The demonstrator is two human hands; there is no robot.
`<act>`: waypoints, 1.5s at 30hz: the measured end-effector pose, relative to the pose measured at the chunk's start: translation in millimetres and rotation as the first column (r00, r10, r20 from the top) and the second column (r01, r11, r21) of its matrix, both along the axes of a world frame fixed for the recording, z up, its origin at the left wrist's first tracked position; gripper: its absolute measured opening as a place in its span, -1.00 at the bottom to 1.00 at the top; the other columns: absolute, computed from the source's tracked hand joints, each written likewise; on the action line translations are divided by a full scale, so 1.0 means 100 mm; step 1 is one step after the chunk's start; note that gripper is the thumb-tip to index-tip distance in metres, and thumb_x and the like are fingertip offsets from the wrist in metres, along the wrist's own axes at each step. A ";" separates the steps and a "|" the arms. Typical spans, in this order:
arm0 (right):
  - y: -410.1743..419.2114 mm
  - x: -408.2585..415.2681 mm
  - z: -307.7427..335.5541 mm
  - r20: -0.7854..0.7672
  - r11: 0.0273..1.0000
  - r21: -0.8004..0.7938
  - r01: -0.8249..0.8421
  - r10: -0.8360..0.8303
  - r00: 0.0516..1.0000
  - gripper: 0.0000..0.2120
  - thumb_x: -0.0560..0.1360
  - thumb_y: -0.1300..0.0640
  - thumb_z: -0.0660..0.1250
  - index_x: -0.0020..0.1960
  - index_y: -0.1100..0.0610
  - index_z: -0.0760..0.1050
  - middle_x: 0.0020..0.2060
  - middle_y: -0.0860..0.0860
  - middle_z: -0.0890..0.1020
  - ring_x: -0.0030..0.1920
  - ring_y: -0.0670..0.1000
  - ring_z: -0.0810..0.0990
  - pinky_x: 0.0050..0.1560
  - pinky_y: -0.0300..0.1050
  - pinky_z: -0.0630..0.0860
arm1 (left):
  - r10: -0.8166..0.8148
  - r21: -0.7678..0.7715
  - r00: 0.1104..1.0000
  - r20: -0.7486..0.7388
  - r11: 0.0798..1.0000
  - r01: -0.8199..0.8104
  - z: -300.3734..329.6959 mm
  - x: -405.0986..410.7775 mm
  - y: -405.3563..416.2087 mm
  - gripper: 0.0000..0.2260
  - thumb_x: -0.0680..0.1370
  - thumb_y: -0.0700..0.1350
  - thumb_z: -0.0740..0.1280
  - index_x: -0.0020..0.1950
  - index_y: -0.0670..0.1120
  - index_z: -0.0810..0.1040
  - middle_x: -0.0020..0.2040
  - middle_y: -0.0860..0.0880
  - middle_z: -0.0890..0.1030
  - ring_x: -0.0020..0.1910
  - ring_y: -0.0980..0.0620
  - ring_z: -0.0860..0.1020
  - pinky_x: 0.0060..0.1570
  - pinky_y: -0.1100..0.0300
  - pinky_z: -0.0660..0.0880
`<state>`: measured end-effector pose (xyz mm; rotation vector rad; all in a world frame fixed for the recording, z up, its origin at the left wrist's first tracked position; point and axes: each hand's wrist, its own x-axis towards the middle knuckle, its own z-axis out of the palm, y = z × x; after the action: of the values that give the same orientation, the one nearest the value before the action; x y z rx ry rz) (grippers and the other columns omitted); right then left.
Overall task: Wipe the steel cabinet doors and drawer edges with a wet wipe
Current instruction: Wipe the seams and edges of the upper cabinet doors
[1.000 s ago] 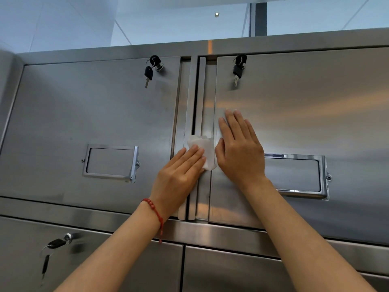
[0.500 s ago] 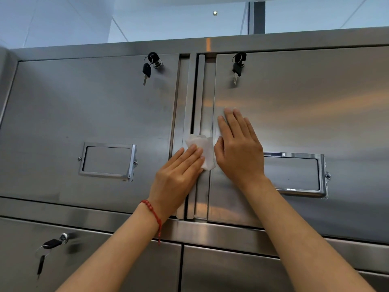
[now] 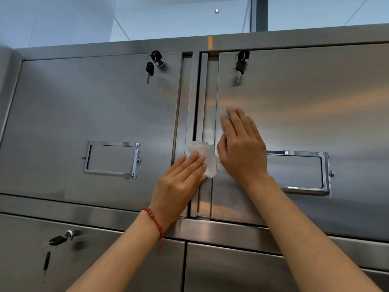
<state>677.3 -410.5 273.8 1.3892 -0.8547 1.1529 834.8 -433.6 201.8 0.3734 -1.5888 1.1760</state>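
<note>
A steel cabinet fills the view, with a left door point(image 3: 94, 114) and a right door point(image 3: 305, 114) meeting at a vertical edge strip point(image 3: 202, 98). A white wet wipe point(image 3: 205, 153) lies crumpled against that strip. My left hand point(image 3: 179, 182), with a red bead bracelet at the wrist, presses the wipe flat with straight fingers. My right hand point(image 3: 242, 148) lies flat on the right door beside the wipe, fingers straight and pointing up.
Keys hang from the left door lock point(image 3: 154, 62) and the right door lock point(image 3: 242, 60). Each door carries a chrome label frame point(image 3: 112, 160) point(image 3: 299, 172). Lower drawers sit beneath, one with a key point(image 3: 59, 240) in its lock.
Both hands and the wipe hold nearly the same place on the door edge. The view has shifted slightly.
</note>
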 end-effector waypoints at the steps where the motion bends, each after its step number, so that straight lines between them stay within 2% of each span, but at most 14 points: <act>1: 0.00 0.00 0.00 0.001 1.000 -0.003 -0.002 0.002 1.000 -0.58 0.49 0.25 0.22 0.32 0.35 0.42 0.33 0.28 0.41 0.38 0.25 0.34 0.37 0.17 0.30 | 0.000 -0.001 1.000 -0.001 1.000 0.000 -0.03 0.00 0.00 -0.79 0.47 -0.21 0.34 0.05 -0.28 0.63 0.11 -0.23 0.60 0.14 -0.18 0.56 0.07 -0.13 0.53; 12: 0.00 0.00 0.00 0.000 1.000 -0.001 -0.005 0.005 1.000 -0.58 0.49 0.24 0.22 0.32 0.34 0.41 0.34 0.28 0.40 0.38 0.25 0.33 0.38 0.15 0.27 | 0.029 -0.019 1.000 0.006 0.999 -0.028 0.00 -0.01 0.01 -0.76 0.49 -0.19 0.28 0.06 -0.27 0.63 0.10 -0.23 0.60 0.13 -0.18 0.56 0.06 -0.12 0.54; 17: 0.00 0.00 0.00 0.003 1.000 0.013 -0.008 0.008 1.000 -0.57 0.49 0.23 0.20 0.33 0.34 0.41 0.35 0.28 0.39 0.39 0.24 0.32 0.39 0.15 0.27 | 0.019 0.000 1.000 0.000 1.000 -0.019 -0.15 -0.02 -0.01 -0.76 0.41 -0.25 0.41 0.06 -0.28 0.63 0.12 -0.23 0.60 0.15 -0.17 0.55 0.08 -0.10 0.53; 23: 0.00 0.00 0.00 0.009 1.000 0.018 -0.012 0.012 1.000 -0.58 0.50 0.23 0.20 0.33 0.34 0.40 0.35 0.27 0.39 0.40 0.24 0.32 0.40 0.14 0.26 | 0.030 -0.001 1.000 0.007 1.000 -0.030 -0.05 -0.01 0.03 -0.79 0.46 -0.22 0.38 0.04 -0.28 0.64 0.10 -0.24 0.60 0.13 -0.19 0.56 0.05 -0.12 0.54; 26: 0.00 0.00 0.01 0.008 1.000 0.017 -0.015 0.015 1.000 -0.58 0.50 0.23 0.19 0.33 0.34 0.41 0.35 0.27 0.39 0.40 0.24 0.31 0.40 0.14 0.26 | 0.029 0.020 1.000 -0.002 0.999 -0.029 -0.10 -0.02 0.04 -0.73 0.37 -0.28 0.48 0.04 -0.29 0.63 0.10 -0.24 0.60 0.13 -0.19 0.56 0.05 -0.13 0.54; 31: 0.00 0.00 0.00 0.002 1.000 0.015 -0.010 0.010 1.000 -0.58 0.49 0.24 0.21 0.33 0.33 0.41 0.35 0.27 0.39 0.39 0.24 0.32 0.40 0.13 0.25 | 0.032 0.057 0.999 0.040 0.998 -0.034 -0.23 0.00 0.05 -0.66 0.30 -0.30 0.54 0.05 -0.27 0.63 0.10 -0.23 0.60 0.13 -0.17 0.56 0.05 -0.11 0.54; 45: -0.01 -0.01 0.00 0.002 0.999 0.021 -0.024 0.024 1.000 -0.57 0.51 0.21 0.18 0.34 0.33 0.40 0.35 0.28 0.38 0.40 0.24 0.31 0.40 0.15 0.25 | 0.031 0.069 0.999 0.039 0.997 -0.033 -0.28 0.00 0.07 -0.67 0.31 -0.27 0.53 0.05 -0.27 0.63 0.10 -0.24 0.60 0.12 -0.17 0.57 0.04 -0.11 0.55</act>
<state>676.6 -411.4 274.1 1.4193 -0.8559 1.1661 834.5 -426.5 173.6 0.4256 -1.6651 1.1600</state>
